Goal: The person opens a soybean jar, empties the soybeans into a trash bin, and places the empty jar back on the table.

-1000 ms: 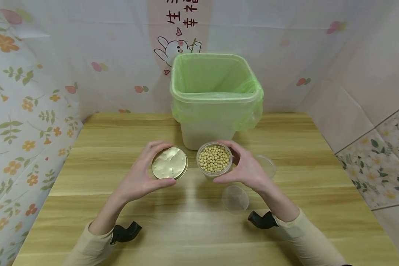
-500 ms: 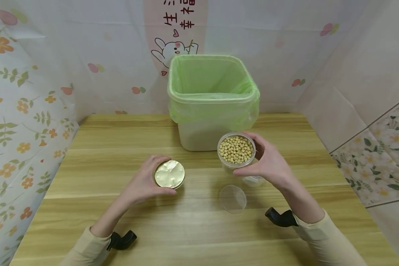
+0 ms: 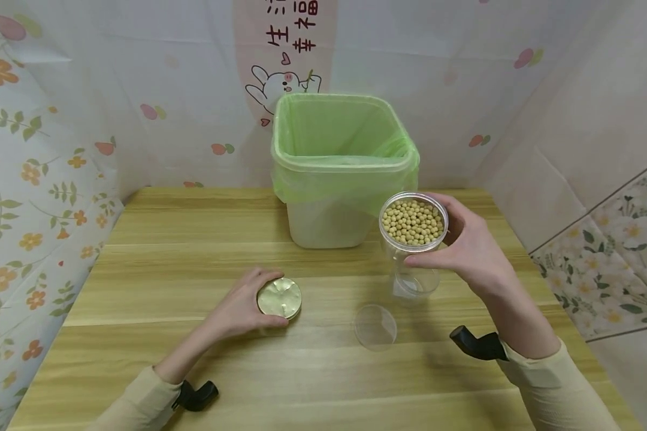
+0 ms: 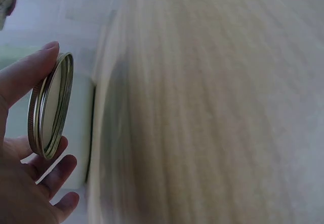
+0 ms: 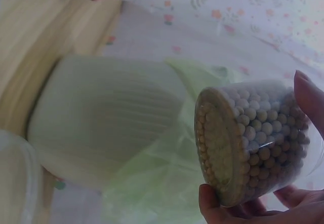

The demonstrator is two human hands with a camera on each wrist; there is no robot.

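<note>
One wide gap between lid [image 3: 279, 298] and jar rim [image 3: 396, 243]

The right wrist view cuts off the right hand [image 5: 288, 211] and a blurred, apparently clear vessel [image 5: 30, 178].

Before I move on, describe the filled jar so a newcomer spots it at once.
Find the green-lined bin at the back of the table. In front of its right side, the right hand grips a clear jar. Unlike the clear container nearby, it is packed with small tan balls.
</note>
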